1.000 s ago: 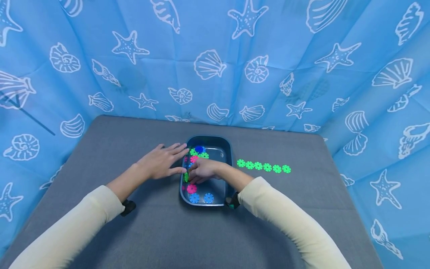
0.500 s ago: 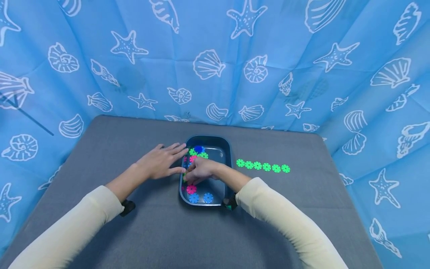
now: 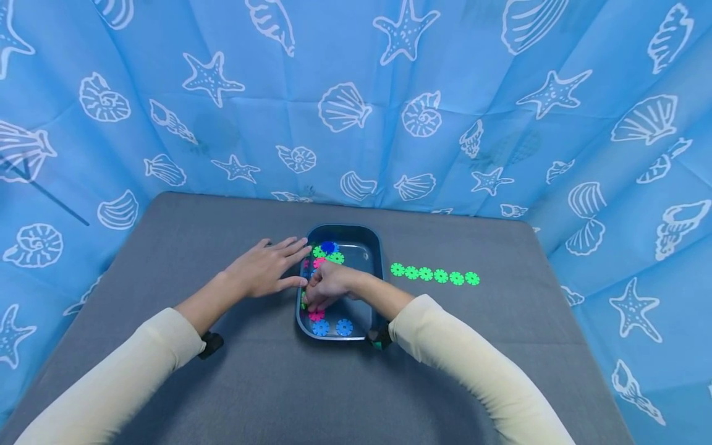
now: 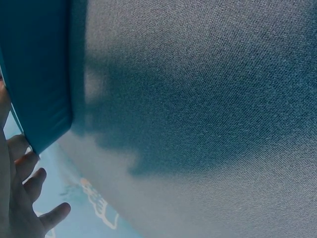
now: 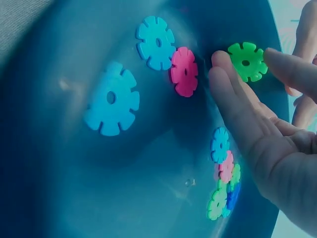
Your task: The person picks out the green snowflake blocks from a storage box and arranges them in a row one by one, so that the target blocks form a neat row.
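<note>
A dark blue tray [image 3: 374, 241] holds several notched plastic discs in blue, pink and green. Inside it, at the left wall, my right hand [image 3: 334, 284] pinches a green notched disc [image 5: 246, 62] between its fingertips, edge to edge, in the right wrist view. A pink disc [image 5: 184, 72] and two blue discs, one being this blue disc [image 5: 113, 99], lie close to that hand on the tray floor. My left hand [image 3: 267, 269] rests with straight, spread fingers on the tray's left rim. Its fingertips show at the tray's edge in the left wrist view.
To the right of the tray, several green discs [image 3: 425, 274] lie in a row on the grey tablecloth [image 3: 267, 389]. More discs, including a dark blue one [image 3: 328, 247], cluster at the tray's far left corner. A blue shell-patterned curtain [image 3: 356, 154] hangs behind.
My right hand has shifted slightly left and nearer to me along the tray's left wall, the green disc with it. The left hand stays on the rim.
</note>
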The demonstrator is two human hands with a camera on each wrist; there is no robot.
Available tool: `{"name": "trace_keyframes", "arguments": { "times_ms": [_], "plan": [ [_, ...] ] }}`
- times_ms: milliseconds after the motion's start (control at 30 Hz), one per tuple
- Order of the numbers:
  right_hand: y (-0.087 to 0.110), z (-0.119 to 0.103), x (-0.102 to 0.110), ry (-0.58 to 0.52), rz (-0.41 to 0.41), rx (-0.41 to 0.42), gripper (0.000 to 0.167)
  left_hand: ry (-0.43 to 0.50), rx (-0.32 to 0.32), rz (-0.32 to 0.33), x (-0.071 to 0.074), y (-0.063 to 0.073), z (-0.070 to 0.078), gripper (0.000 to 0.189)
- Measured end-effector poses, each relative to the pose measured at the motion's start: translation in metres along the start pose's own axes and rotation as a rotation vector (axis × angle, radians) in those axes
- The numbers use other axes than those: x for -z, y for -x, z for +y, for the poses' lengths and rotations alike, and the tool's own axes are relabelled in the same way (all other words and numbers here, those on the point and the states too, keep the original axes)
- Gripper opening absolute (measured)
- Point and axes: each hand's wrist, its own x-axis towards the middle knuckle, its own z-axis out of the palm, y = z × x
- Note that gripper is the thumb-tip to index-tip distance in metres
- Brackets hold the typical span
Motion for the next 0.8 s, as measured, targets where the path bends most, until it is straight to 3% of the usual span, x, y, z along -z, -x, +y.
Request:
{"name": "trace_keyframes", "arguments": {
  "times_ms": [233, 667, 800],
  "plan": [
    [0.0025, -0.0001, -0.0006, -0.037, -0.055, -0.038, 0.016, -0.008, 0.005, 0.001, 0.0009, -0.0003, 0.0012, 0.078],
    [0.0066, -0.001, -0.0059, -0.063, -0.029, -0.048, 0.013, -0.008, 0.006, -0.011, 0.0009, -0.0013, 0.0004, 0.08],
    [0.0095, -0.001, -0.0055, -0.07, -0.056, -0.041, 0.011, -0.005, 0.007, -0.017, 0.0006, -0.0019, 0.0002, 0.08]
  ]
}}
